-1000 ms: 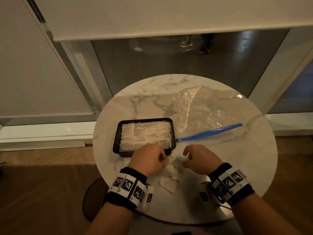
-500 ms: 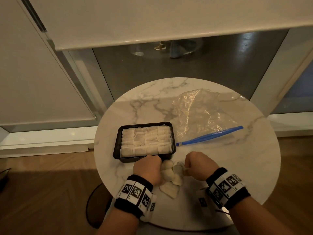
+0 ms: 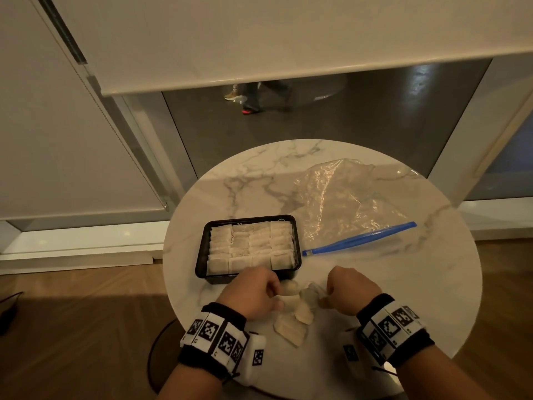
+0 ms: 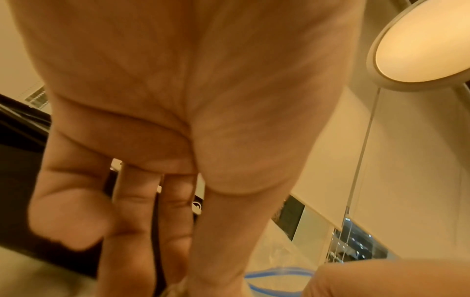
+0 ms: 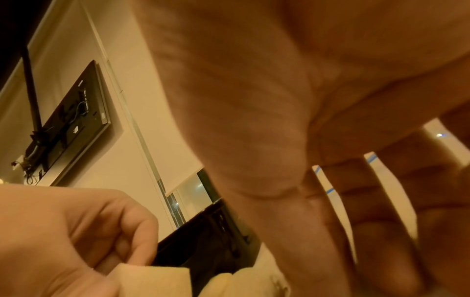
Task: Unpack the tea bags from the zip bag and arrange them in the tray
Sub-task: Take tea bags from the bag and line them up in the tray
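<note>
Loose tea bags [image 3: 291, 327] on the counter [image 3: 418, 284] are pinched by the left hand [image 3: 251, 293] and right hand [image 3: 350, 291], seemingly for separating; the tray [image 3: 202, 264] beside is nearly full.

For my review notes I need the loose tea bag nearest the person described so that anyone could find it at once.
On the round marble table, look at the near edge, below the black tray packed with tea bags. A small heap of loose bags lies between the left hand and the right hand. The one meant lies flat and alone at the heap's near end, touched by neither hand.
</note>
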Demonstrator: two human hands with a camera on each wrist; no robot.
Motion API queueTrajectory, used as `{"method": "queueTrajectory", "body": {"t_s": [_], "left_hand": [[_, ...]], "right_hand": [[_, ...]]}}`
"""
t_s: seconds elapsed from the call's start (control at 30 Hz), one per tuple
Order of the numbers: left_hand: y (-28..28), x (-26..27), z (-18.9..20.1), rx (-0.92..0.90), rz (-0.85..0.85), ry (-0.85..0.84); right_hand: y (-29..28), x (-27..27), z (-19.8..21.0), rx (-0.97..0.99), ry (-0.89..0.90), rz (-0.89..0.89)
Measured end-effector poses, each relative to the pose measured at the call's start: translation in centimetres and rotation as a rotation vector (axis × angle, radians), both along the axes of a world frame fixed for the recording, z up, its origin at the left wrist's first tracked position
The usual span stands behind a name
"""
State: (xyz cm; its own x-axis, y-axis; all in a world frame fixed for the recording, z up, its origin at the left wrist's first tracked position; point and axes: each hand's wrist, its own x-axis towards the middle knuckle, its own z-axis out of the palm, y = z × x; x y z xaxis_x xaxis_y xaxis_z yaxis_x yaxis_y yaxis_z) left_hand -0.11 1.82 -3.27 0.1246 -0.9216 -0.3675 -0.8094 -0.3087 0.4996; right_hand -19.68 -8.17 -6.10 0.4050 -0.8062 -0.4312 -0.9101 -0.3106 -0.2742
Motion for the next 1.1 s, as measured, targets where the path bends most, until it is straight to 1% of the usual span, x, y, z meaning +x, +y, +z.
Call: {"method": "queueTrajectory", "body": {"t_s": [0.07, 0.13, 0.2, 0.3, 0.4, 0.57, 0.67, 0.7, 0.77, 0.83, 0.87, 0.9, 0.93, 1.0, 1.1], "left_hand": [[0.1, 0.3, 0.3, -0.039, 0.017, 0.076], [0.1, 0.6, 0.4, -0.086, 0.039, 0.148], [0.1, 1.0, 0.5, -0.142, 0.078, 0.207], [0.0, 1.4, 0.4, -0.227, 0.171, 0.312], [0.0, 1.3, 0.6, -0.269, 0.212, 0.353], [-0.4, 0.6, 0.7, -0.334, 0.179, 0.381], [-0.8, 0.0, 0.8, -0.347, 0.19, 0.413], [-0.9, -0.2, 1.0, -0.359, 0.211, 0.448], [-1.0, -0.4, 1.4, -0.389, 0.288, 0.577], [-0.8, -0.7, 2.3, -0.427, 0.342, 0.711], [-0.8, -0.8, 2.6, -0.46, 0.344, 0.731], [-0.8, -0.8, 2.6, -0.509, 0.332, 0.688], [-0.8, -0.8, 2.5, -0.556, 0.312, 0.61], [-0.8, -0.8, 2.2, -0.61, 0.299, 0.494], [-0.6, -0.7, 2.2, -0.618, 0.249, 0.42]], "right_hand": [[-0.1, -0.1, 0.1, 0.017, -0.042, -0.003], [-0.3, -0.2, 0.5, 0.026, -0.133, -0.017], [-0.6, -0.4, 1.0, 0.043, -0.248, -0.048], [-1.1, -0.9, 2.1, 0.147, -0.475, -0.144], [-1.4, -1.6, 3.6, 0.219, -0.685, -0.167], [-1.2, -1.6, 6.0, 0.388, -1.078, -0.223], [-0.9, -1.0, 6.3, 0.454, -1.211, -0.234], [-0.8, -0.8, 6.3, 0.462, -1.244, -0.25], [-0.5, -0.3, 6.1, 0.459, -1.279, -0.283], [-0.2, 0.1, 5.9, 0.449, -1.276, -0.286], [-0.1, 0.3, 5.8, 0.453, -1.269, -0.278], [0.1, 0.4, 5.8, 0.463, -1.259, -0.268], [0.3, 0.6, 5.8, 0.472, -1.245, -0.256], [0.5, 0.8, 5.8, 0.457, -1.203, -0.226], [0.7, 1.1, 5.8, 0.3, -1.116, -0.158]]}}
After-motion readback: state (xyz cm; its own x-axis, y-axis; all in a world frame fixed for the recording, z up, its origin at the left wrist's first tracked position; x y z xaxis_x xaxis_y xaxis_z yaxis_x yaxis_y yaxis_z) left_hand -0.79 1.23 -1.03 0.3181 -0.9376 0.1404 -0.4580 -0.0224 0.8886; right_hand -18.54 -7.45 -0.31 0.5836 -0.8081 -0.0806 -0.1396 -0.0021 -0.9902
